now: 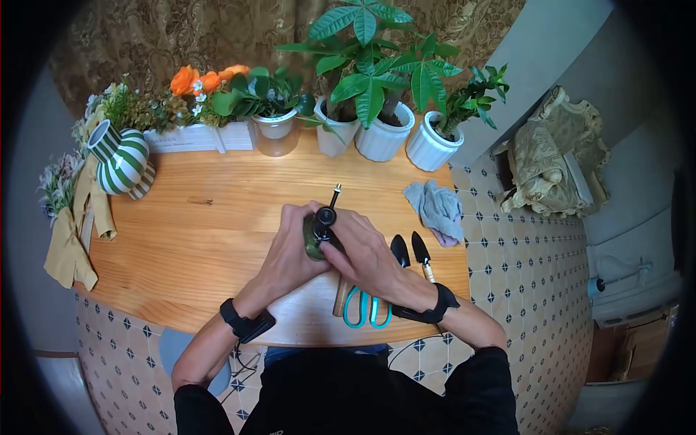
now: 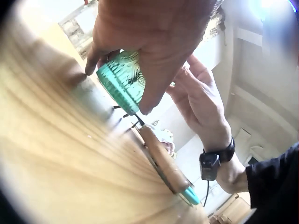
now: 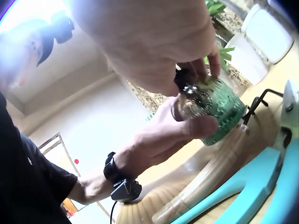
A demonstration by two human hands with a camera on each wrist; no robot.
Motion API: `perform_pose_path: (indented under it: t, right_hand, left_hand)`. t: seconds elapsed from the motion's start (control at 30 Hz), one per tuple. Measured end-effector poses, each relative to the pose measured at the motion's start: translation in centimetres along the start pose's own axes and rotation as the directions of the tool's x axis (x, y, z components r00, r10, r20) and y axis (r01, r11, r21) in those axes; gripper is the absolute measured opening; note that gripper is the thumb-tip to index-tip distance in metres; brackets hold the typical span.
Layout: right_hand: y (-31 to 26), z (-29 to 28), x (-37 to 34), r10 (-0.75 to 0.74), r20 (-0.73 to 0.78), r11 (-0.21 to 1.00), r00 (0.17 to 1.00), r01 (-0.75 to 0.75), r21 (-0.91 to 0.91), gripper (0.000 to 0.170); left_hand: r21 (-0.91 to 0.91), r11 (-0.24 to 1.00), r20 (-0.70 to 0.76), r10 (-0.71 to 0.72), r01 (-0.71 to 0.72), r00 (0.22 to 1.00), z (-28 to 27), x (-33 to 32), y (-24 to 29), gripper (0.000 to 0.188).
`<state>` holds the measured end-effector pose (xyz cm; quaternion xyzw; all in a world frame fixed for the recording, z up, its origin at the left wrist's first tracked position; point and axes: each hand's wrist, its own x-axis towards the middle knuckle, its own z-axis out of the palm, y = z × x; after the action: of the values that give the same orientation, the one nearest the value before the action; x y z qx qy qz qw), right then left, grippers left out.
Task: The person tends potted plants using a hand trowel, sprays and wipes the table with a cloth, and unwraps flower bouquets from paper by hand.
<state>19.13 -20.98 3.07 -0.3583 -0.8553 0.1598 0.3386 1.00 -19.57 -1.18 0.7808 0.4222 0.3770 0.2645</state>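
A green textured-glass spray bottle (image 1: 312, 248) with a black pump top (image 1: 326, 217) and a brass-tipped nozzle is between both hands above the wooden table. My left hand (image 1: 284, 248) grips the glass body, thumb on one side and fingers on the other. My right hand (image 1: 368, 255) holds the black top from the other side, its fingertips partly hidden in the right wrist view. In the left wrist view the bottle's green base (image 2: 122, 84) shows below the left hand. Beside the hands lie scissors with teal handles (image 1: 345, 309) and a wooden-handled tool (image 2: 163, 158).
Two small black-headed garden tools (image 1: 420, 249) lie right of the hands, below a crumpled grey cloth (image 1: 437, 210). Along the back stand several potted plants (image 1: 386, 138) and a white flower box (image 1: 185, 141). A green-striped vase (image 1: 122, 165) and wrapped bouquets (image 1: 69, 254) are at left.
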Motion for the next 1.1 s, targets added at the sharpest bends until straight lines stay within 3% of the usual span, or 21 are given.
perform_pose_path:
  t: [0.03,0.07,0.17,0.2,0.3,0.33,0.4,0.43,0.47,0.53,0.6,0.67,0.73,0.8,0.83,0.87,0.93,0.97,1.0,1.07,1.1]
  right_hand:
    - [-0.1,-0.7,0.1,-0.092,-0.054,0.996,0.994,0.091,-0.007,0.061]
    - [-0.6,-1.5,0.4,-0.098,-0.051,0.995,0.994,0.098,-0.011,0.061]
    - [-1.7,-3.4,0.8,-0.125,-0.145,0.992,0.982,0.126,-0.002,0.064]
    - [-2.1,-4.1,0.9,-0.133,-0.152,0.991,0.979,0.133,-0.009,0.064]
    - [-3.2,-6.1,0.9,0.016,-0.14,0.999,0.99,-0.012,0.034,0.058]
    - [-3.2,-6.1,0.6,0.001,-0.135,0.999,0.991,0.004,0.036,0.058]
    - [-3.3,-5.8,0.2,-0.068,-0.254,0.987,0.965,0.029,-0.155,0.059]
    - [-4.0,-6.2,-0.1,-0.083,-0.273,0.948,0.958,-0.009,-0.318,0.059]
    - [-4.1,-5.9,0.2,-0.108,-0.325,0.952,0.94,0.003,-0.306,0.054]
    - [-5.2,-5.9,-1.4,0.053,-0.497,0.961,0.866,-0.179,-0.209,0.049]
    - [-5.6,-6.1,-0.9,0.036,-0.533,0.96,0.845,-0.178,-0.218,0.045]
    - [-5.8,-6.1,-1.4,0.238,-0.587,0.96,0.774,-0.281,0.018,0.042]
    - [-5.8,-6.1,-2.1,0.249,-0.592,0.953,0.766,-0.304,0.008,0.041]
    - [-6.3,-5.8,-2.6,0.51,-0.544,0.857,0.666,-0.334,0.393,0.043]
    - [-5.2,-5.6,-3.2,0.382,-0.606,0.924,0.698,-0.296,0.241,0.044]
    - [-5.1,-6.2,-3.4,0.379,-0.617,0.925,0.689,-0.297,0.236,0.044]
    - [-5.2,-7.1,-3.8,0.431,-0.595,0.902,0.678,-0.347,0.258,0.045]
    - [-5.2,-7.0,-3.6,0.488,-0.601,0.865,0.634,-0.259,0.43,0.037]
    - [-5.5,-7.5,-3.3,0.485,-0.606,0.867,0.63,-0.258,0.426,0.037]
    - [-6.4,-8.9,-3.0,0.754,-0.429,0.534,0.497,-0.084,0.841,0.027]
    - [-5.8,-9.6,-3.5,0.754,-0.397,0.489,0.523,-0.043,0.871,0.024]
  left_hand:
    - [-0.009,1.0,-0.084,0.015,-0.016,0.996,0.1,0.1,0.6,0.077]
    - [-0.009,1.0,-0.092,0.018,-0.019,0.996,0.2,0.4,1.4,0.077]
    - [-0.087,0.989,-0.322,0.086,-0.12,0.943,0.8,1.3,3.0,0.079]
    - [-0.082,0.988,-0.325,0.098,-0.131,0.941,1.0,1.6,3.3,0.079]
    - [-0.352,0.935,-0.177,-0.021,-0.043,0.984,1.6,1.7,4.3,0.086]
    - [-0.453,0.891,-0.159,-0.049,-0.029,0.986,2.4,1.6,4.1,0.087]
    - [-0.302,0.933,-0.261,0.114,-0.194,0.958,2.9,2.0,4.6,0.087]
    - [-0.29,0.94,-0.309,0.086,-0.18,0.947,3.5,1.9,5.4,0.086]
    - [-0.353,0.922,-0.289,0.052,-0.157,0.956,3.6,1.8,5.0,0.088]
    - [-0.335,0.941,-0.304,-0.155,0.048,0.94,4.8,1.6,7.8,0.082]
    - [-0.306,0.952,-0.328,-0.118,0.013,0.937,5.5,1.9,8.4,0.083]
    - [-0.317,0.948,-0.3,-0.11,0.01,0.948,5.6,2.0,9.1,0.089]
    - [-0.315,0.949,-0.293,-0.116,0.019,0.949,6.2,2.3,9.1,0.088]
    - [-0.14,0.99,-0.386,-0.036,-0.02,0.922,6.7,2.6,8.8,0.086]
    - [-0.15,0.988,-0.37,-0.014,-0.045,0.929,6.8,2.6,8.8,0.088]
    - [-0.151,0.987,-0.364,-0.002,-0.057,0.931,7.0,2.4,9.0,0.088]
    - [-0.185,0.979,-0.282,0.032,-0.087,0.959,6.8,2.1,9.8,0.09]
    - [-0.179,0.98,-0.273,0.038,-0.089,0.961,7.0,2.1,10.3,0.093]
    - [-0.18,0.979,-0.271,0.044,-0.095,0.962,7.0,2.3,10.9,0.093]
    - [-0.151,0.986,-0.197,0.045,-0.076,0.979,7.0,2.3,11.7,0.095]
    - [-0.077,0.988,-0.187,0.118,-0.134,0.975,7.0,2.5,11.7,0.099]
